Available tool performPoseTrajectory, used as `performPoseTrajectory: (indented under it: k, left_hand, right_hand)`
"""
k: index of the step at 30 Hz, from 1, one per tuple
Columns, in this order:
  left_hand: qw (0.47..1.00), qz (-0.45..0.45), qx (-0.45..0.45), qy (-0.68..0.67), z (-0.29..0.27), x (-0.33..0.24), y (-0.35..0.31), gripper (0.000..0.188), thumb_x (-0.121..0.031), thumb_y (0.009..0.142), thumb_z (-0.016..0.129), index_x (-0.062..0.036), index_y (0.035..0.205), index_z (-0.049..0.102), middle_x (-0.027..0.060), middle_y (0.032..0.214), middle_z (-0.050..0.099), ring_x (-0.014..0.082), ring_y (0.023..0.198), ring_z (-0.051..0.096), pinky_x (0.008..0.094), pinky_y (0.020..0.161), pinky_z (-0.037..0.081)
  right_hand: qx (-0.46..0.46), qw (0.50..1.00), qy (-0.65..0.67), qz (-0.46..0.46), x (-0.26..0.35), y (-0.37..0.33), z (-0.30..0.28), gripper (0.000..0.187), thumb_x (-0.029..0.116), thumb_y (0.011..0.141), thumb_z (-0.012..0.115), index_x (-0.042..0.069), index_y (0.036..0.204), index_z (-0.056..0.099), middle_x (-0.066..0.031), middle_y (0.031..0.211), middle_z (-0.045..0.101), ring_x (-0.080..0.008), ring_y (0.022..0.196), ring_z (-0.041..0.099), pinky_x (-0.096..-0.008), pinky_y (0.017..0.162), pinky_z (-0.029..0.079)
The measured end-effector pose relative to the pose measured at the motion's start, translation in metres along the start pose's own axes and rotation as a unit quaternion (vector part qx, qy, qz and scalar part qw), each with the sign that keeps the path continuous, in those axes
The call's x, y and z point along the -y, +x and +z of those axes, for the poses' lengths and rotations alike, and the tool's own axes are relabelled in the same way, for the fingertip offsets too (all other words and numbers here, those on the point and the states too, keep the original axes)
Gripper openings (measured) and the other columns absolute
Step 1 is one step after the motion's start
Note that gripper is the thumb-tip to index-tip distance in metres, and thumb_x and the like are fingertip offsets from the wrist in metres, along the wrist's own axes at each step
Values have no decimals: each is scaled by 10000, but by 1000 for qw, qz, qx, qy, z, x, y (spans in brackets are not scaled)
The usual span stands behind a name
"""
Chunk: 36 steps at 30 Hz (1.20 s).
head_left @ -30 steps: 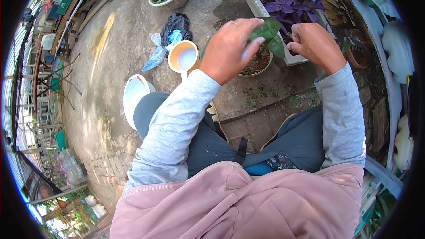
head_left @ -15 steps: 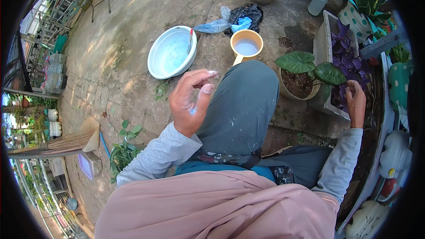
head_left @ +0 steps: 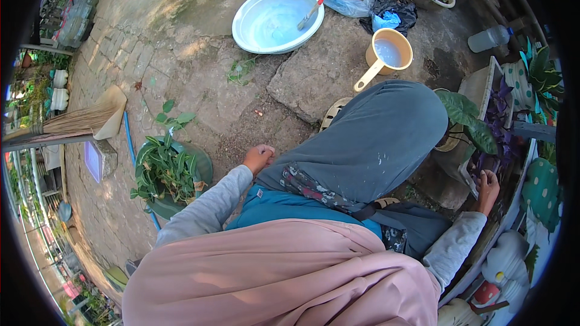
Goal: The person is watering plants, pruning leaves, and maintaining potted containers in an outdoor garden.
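Head view. The person sat or crouched on paved, cracked ground, the raised knee in grey trousers filling the middle of the frame.

The left hand (head_left: 258, 158) was down low beside the left thigh, close to the bare ground. Its fingers were curled into a loose fist; nothing could be seen in it, and whether it touched the ground could not be told.

The right hand (head_left: 487, 188) was stretched out to the person's right, at the purple-leaved plant (head_left: 496, 122) growing in the long pale planter (head_left: 477, 87). The fingers were bent in among the lower leaves at the planter's near end; whether they pinched a leaf or stem could not be told, as the foliage hid the fingertips.

Just beside that planter, on the knee side, stood a small pot holding a plant with broad green leaves (head_left: 468, 119), partly hidden behind the knee.

On the ground ahead of the knee stood a tan scoop with a long handle (head_left: 386, 54), with pale water in it. Beyond it to the left lay a wide white basin (head_left: 257, 36) with a brush (head_left: 310, 14) resting against its inner rim. A black bag and clear plastic (head_left: 383, 11) lay between basin and scoop, further out.

To the person's left, a leafy green plant in a dark pot (head_left: 167, 172) stood near the left elbow, and a broom (head_left: 72, 122) lay further left.
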<state>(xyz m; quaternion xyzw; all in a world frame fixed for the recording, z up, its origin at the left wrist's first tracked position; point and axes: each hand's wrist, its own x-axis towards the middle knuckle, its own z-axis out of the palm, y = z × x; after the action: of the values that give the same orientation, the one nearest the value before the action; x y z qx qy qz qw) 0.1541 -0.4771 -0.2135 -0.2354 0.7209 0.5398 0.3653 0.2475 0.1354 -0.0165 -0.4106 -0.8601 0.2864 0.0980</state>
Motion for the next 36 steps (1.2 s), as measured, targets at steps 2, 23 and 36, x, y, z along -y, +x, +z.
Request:
performPoseTrajectory:
  k: [2, 23, 36]
  left_hand:
    - [994, 63, 21, 83, -1, 26, 10, 210, -225, 818, 527, -56, 912, 606, 39, 809, 623, 122, 656, 565, 251, 592, 455]
    - [769, -12, -17, 639, -26, 11, -42, 374, -269, 791, 552, -88, 1117, 522, 125, 1218, 446, 328, 1200, 336, 501, 1005, 212]
    - [856, 138, -103, 487, -10, -76, 54, 515, -312, 753, 605, -42, 1166, 455, 233, 1017, 565, 348, 970, 541, 410, 836, 425]
  right_hand:
    - [2, 1000, 15, 12, -11, 3, 3, 205, 246, 795, 602, 63, 742, 525, 27, 620, 477, -49, 544, 420, -190, 479, 331]
    - [-170, 982, 78, -14, -26, 7, -2, 206, 164, 818, 569, 3, 947, 555, -41, 760, 563, -98, 619, 538, -215, 537, 447]
    - [-258, 962, 90, -13, -13, -13, -3, 281, 199, 810, 575, 16, 1014, 511, -88, 930, 561, -122, 645, 557, -231, 567, 453]
